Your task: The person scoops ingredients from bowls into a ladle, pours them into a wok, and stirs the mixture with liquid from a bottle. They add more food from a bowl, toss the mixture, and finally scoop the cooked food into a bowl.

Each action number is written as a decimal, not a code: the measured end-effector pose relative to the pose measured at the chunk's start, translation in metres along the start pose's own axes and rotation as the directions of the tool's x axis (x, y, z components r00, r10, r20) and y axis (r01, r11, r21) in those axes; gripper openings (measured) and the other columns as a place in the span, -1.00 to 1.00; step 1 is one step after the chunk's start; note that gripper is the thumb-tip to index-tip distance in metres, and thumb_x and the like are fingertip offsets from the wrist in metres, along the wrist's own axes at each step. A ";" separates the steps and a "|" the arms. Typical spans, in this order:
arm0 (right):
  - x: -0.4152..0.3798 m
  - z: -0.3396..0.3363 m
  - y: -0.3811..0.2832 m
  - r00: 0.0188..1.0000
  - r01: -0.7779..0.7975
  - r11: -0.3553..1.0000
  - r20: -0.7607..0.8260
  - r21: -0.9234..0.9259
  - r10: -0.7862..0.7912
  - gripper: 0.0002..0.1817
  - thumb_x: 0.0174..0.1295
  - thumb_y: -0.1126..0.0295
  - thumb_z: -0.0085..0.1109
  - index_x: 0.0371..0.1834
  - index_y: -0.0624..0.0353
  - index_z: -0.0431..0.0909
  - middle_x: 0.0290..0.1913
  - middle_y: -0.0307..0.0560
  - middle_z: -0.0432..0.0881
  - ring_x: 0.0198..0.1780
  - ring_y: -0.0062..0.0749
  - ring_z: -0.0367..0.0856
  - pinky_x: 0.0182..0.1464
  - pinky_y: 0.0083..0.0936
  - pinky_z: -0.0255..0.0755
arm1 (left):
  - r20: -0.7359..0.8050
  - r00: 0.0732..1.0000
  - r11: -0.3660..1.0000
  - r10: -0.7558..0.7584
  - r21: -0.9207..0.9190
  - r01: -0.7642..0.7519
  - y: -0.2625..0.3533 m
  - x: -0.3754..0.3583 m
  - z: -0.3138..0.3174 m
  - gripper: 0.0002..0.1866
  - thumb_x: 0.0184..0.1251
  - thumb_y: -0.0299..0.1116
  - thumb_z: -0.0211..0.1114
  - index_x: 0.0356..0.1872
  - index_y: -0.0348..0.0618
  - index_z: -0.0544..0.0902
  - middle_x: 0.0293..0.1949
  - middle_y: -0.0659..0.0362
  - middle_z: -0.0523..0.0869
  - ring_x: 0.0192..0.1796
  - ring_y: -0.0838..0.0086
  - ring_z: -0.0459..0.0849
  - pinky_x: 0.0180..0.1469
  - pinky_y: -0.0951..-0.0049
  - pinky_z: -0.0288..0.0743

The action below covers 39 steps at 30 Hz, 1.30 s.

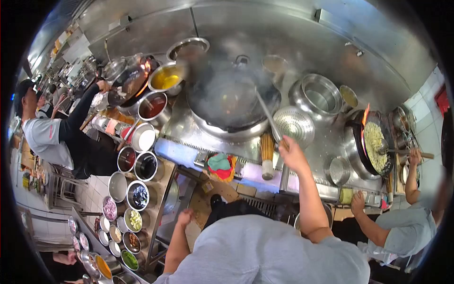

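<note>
Gripping a long ladle handle (268,116), the right hand (289,152) is closed around it, bowl end in the wok (229,102) beside the strainer (294,124). The left hand (184,217) hangs low, loosely open and empty. Head view: a firm grip, judged best, steadies stirring.

We wore a plain grey short-sleeved shirt (265,255) and dark trousers (236,208); our forearms were bare.

The wok's (231,102) contents were veiled by steam, the ladle's (266,113) bowl lost inside. The left hand's (183,217) fingers were blurred; its grip couldn't be told.
</note>
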State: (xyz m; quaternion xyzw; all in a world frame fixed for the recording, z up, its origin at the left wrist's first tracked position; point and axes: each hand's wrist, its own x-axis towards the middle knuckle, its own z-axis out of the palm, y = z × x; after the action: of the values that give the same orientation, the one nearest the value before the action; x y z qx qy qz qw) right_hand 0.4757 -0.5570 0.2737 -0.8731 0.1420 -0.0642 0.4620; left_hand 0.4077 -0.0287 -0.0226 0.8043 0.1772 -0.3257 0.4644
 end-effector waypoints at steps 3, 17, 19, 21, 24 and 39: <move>-0.015 -0.008 -0.034 0.919 -0.393 0.514 0.307 0.762 0.247 -0.62 0.30 0.33 -0.01 0.18 0.06 0.29 -0.55 -0.29 0.34 -0.68 -0.67 0.26 -0.69 -0.65 0.20 | -0.071 0.981 0.872 0.178 -0.451 -0.191 0.030 -0.005 0.000 -0.67 0.32 -0.30 0.10 0.02 -0.24 0.52 -0.26 0.21 0.66 -0.33 0.55 0.59 -0.27 0.58 0.41; -0.021 0.023 0.003 0.993 -0.121 0.977 0.035 0.175 0.116 -0.80 0.27 0.40 -0.01 -0.08 0.13 0.27 -0.61 -0.28 0.28 -0.73 -0.66 0.17 -0.70 -0.66 0.09 | 0.135 0.940 0.907 -0.313 0.337 0.254 -0.093 -0.103 0.009 -0.66 0.31 -0.19 0.05 0.03 -0.08 0.52 -0.21 0.19 0.67 -0.21 0.42 0.66 -0.34 0.43 0.45; -0.027 0.006 -0.017 0.916 -0.400 0.615 0.290 0.679 0.276 -0.81 0.30 0.41 -0.03 -0.08 0.15 0.27 -0.61 -0.28 0.27 -0.76 -0.66 0.16 -0.73 -0.67 0.10 | 0.118 0.940 0.912 -0.321 0.307 0.273 -0.087 -0.106 0.004 -0.68 0.31 -0.20 0.05 0.00 -0.08 0.53 -0.24 0.19 0.67 -0.22 0.41 0.66 -0.34 0.42 0.45; -0.025 -0.001 -0.022 0.919 -0.393 0.615 0.288 0.683 0.268 -0.80 0.30 0.42 -0.04 -0.06 0.17 0.27 -0.61 -0.28 0.28 -0.75 -0.66 0.18 -0.73 -0.66 0.10 | 0.087 0.945 0.932 -0.316 0.218 0.291 -0.067 -0.101 0.000 -0.69 0.30 -0.21 0.05 -0.02 -0.08 0.54 -0.26 0.19 0.68 -0.24 0.40 0.66 -0.34 0.41 0.44; -0.025 -0.017 -0.042 0.957 -0.289 0.771 0.202 0.567 0.210 -0.79 0.28 0.41 -0.03 -0.07 0.18 0.28 -0.60 -0.29 0.29 -0.73 -0.68 0.21 -0.72 -0.66 0.14 | -0.007 0.953 0.943 -0.304 -0.142 0.300 -0.031 -0.085 -0.003 -0.67 0.31 -0.24 0.03 0.04 -0.09 0.50 -0.22 0.17 0.68 -0.26 0.40 0.66 -0.35 0.42 0.44; -0.059 0.012 0.000 0.912 -0.406 0.293 0.362 0.866 0.194 -0.75 0.33 0.36 -0.03 0.04 0.12 0.31 -0.58 -0.29 0.29 -0.72 -0.67 0.19 -0.69 -0.68 0.15 | 0.101 0.989 0.992 -0.104 -0.059 0.111 0.010 -0.056 0.002 -0.60 0.25 -0.33 0.06 0.12 -0.19 0.46 -0.17 0.12 0.68 -0.29 0.45 0.68 -0.43 0.50 0.44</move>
State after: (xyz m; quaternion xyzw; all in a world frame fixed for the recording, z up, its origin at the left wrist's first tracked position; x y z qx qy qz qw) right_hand 0.4228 -0.5291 0.2679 -0.4161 0.1977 0.0373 0.8868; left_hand 0.3722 -0.0345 0.0212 0.7613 0.2078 -0.3832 0.4799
